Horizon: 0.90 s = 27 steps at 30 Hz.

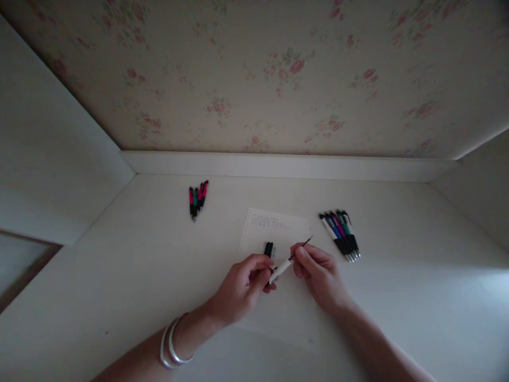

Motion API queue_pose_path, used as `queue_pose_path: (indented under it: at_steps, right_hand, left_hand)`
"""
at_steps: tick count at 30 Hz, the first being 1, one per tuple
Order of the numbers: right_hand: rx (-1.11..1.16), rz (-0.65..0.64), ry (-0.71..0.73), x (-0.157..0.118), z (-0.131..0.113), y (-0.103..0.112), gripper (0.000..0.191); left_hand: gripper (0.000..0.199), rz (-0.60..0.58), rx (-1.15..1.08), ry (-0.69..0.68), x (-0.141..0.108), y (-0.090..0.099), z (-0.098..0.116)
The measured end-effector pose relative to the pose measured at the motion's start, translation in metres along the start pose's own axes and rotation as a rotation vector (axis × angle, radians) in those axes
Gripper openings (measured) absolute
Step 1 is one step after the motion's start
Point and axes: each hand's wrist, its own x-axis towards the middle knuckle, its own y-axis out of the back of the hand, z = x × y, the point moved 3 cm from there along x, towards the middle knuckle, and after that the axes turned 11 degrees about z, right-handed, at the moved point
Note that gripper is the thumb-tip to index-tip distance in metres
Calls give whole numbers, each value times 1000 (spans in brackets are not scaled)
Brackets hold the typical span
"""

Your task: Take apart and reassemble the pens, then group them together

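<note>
Four pens (198,200) lie leftmost on the tabletop (119,297); my left fingers (260,260) are clamped on a white pen barrel (280,270) above the paper (278,323) — my right fingers (308,260) pinch a thin dark rod (307,241) by its upper end — and five fanned pens (341,236) lie rightmost.

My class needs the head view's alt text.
Left hand holding a white pen barrel, right hand pinching a thin dark rod at the barrel's upper end, over written-on white paper; black-gripped coloured pens lie left, more pens right.
</note>
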Motion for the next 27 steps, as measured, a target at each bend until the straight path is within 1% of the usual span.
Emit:
queue_pose_path:
  at_steps: [4, 7, 10, 12, 17, 22, 27]
  right_hand:
    - [-63, 8, 18, -1, -4, -1, 34]
    - [-104, -43, 17, -2, -5, -1, 37]
    - [-120, -77, -13, -3, -3, -1, 36]
    - [-145, -86, -17, -4, -3, 0, 34]
    - [-179, -87, 35, -3, -5, -2, 33]
    - [-178, -83, 49, -4, -4, -2, 33]
    - [-184, -125, 53, -5, -8, -4, 35]
  left_hand:
    - [34, -22, -86, 66, 2, 1, -1]
    - [35, -11, -128, 93, 3, 1, -2]
    - [37, -19, -144, 91, 3, 0, -3]
    - [39, -31, -141, 89, 3, 0, -3]
    - [38, -14, -105, 81, 2, 2, 0]
    - [35, -62, -59, 68, 2, 3, 1]
    - [41, -106, -15, 49, 2, 3, 2]
